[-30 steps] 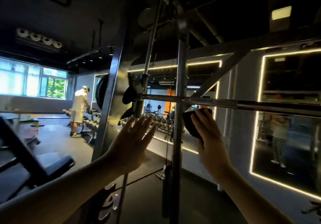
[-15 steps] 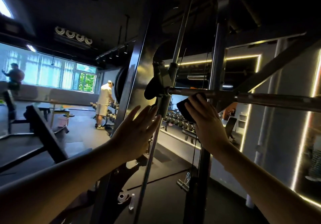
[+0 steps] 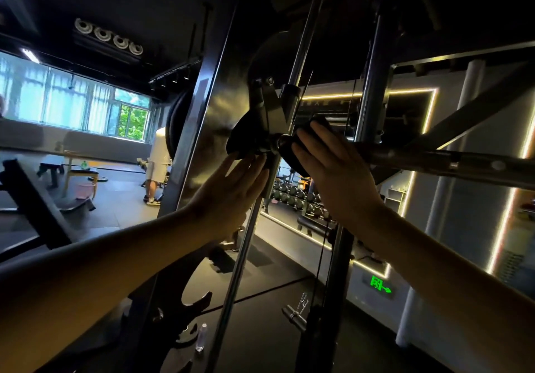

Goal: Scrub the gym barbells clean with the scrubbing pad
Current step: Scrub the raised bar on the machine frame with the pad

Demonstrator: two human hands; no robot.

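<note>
Right hand: we are pressing the right hand flat onto the scrubbing pad, with the fingers stretched across the bar; the thumb is hidden, so we cannot tell whether it is hooking underneath.
Scrubbing pad: the dark pad is lying draped over the barbell at its left end, just beside the black carriage guard, and is trapped between palm and steel; we are judging that the drape is putting more pad against the round shaft.
Left hand: the left hand is holding nothing, its fingers straight and its fingertips reaching the guard's lower edge; we are reading this as bracing the carriage against the scrubbing push; whether it is truly touching, we cannot tell.
Hands together: they are sitting near each other on either side of the slanted guide rod, without touching.
Barbell: it is running off to the right and riding in the rack, which is leaving both our hands free for cleaning.
Writing: a green exit sign is glowing low on the wall, showing a figure and an arrow; faint lettering above the lit mirror is proving too small to read; we are finding no brand on the pad or bar.
</note>
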